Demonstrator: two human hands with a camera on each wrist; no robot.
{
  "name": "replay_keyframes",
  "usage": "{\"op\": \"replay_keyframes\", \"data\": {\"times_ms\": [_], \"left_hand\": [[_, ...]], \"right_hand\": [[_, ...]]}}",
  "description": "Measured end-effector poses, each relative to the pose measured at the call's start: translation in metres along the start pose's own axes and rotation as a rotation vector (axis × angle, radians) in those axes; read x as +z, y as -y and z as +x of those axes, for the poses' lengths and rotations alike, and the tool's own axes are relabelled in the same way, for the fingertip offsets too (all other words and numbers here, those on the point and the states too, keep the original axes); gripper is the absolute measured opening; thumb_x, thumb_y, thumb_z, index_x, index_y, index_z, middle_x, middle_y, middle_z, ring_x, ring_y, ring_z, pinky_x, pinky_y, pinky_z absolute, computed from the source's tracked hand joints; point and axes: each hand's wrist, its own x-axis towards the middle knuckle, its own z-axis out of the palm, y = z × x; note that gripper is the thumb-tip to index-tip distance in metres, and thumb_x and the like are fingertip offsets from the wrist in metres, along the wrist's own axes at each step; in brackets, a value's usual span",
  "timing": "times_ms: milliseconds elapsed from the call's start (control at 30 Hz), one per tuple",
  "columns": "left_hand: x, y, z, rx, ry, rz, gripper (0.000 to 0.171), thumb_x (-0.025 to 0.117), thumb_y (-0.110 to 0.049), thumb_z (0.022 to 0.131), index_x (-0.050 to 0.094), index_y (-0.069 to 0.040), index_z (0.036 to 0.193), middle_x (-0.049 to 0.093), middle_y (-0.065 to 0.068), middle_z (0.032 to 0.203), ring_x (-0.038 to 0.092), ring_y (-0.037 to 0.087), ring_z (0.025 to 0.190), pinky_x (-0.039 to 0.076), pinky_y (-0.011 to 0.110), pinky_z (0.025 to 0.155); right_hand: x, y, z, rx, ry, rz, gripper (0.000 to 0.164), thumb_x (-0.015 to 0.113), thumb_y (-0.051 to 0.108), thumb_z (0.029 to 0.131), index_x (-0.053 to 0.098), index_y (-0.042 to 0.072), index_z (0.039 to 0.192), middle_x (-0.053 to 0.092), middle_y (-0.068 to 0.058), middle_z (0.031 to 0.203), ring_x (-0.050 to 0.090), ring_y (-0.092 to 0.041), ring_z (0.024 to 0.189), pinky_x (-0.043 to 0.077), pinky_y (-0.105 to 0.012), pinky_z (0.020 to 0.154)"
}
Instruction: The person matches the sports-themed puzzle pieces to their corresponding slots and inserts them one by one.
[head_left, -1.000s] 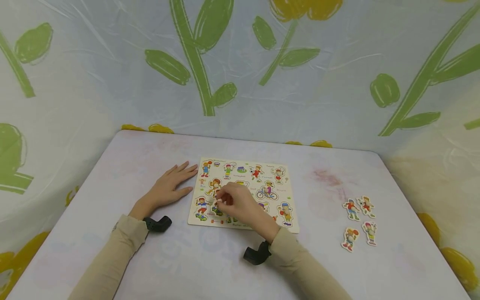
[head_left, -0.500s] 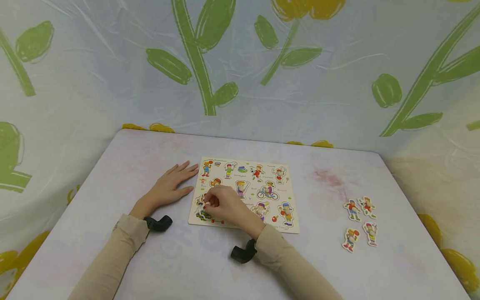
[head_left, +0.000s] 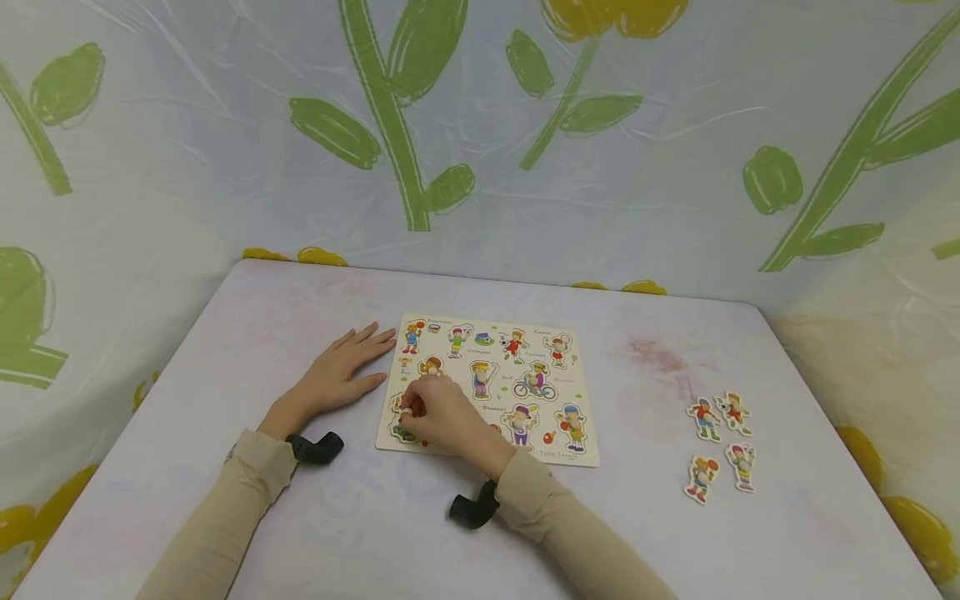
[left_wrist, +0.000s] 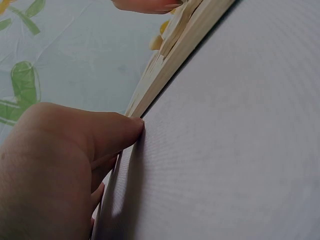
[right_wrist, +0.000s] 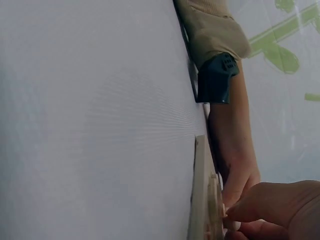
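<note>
My right hand [head_left: 450, 417] pinches the round wooden knob of a puzzle piece [head_left: 400, 431] at the near left corner of the wooden peg puzzle board [head_left: 460, 377]. The fingers hide much of this piece. In the right wrist view, the right hand's fingers [right_wrist: 255, 202] close on a knob [right_wrist: 231, 225] over the board's edge. My left hand [head_left: 340, 372] lies flat on the table with spread fingers, left of the board. In the left wrist view its thumb [left_wrist: 117, 131] meets the board's side edge [left_wrist: 165, 75]. Several knobbed sports figures sit on the board.
Several loose puzzle pieces [head_left: 703, 419] lie on the table to the right of the board, including a basketball figure [head_left: 700, 478] and a volleyball figure [head_left: 742, 467]. Flowered sheeting [head_left: 600, 208] rises behind the table. A black wrist camera [head_left: 474, 504] hangs at the right cuff.
My right hand has moved left with the pinched puzzle piece, from the board's middle left to its near left corner. The figures near the board's front middle have come into view. My left hand stays put.
</note>
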Motion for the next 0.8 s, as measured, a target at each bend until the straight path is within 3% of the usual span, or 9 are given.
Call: {"op": "replay_keyframes", "data": {"times_ms": [500, 800], "left_hand": [[-0.0038, -0.0053, 0.0006, 0.024, -0.018, 0.001, 0.059, 0.061, -0.029, 0.096, 0.047, -0.004, 0.147, 0.041, 0.011, 0.155, 0.025, 0.036, 0.147, 0.015, 0.057, 0.119], [-0.0053, -0.0051, -0.0009, 0.02, -0.011, -0.002, 0.059, 0.062, -0.029, 0.096, 0.047, -0.005, 0.148, 0.04, 0.011, 0.155, 0.024, 0.036, 0.147, 0.015, 0.056, 0.119]], "right_hand": [[0.0072, -0.0005, -0.0033, -0.015, -0.043, -0.026, 0.006, 0.072, 0.008, 0.084, 0.071, 0.007, 0.089, 0.057, 0.003, 0.08, 0.052, -0.006, 0.069, 0.044, -0.015, 0.06], [0.0058, 0.0002, -0.0035, -0.011, -0.024, -0.017, 0.006, 0.071, 0.01, 0.085, 0.072, 0.007, 0.091, 0.058, 0.002, 0.081, 0.052, -0.005, 0.07, 0.044, -0.015, 0.06]]}}
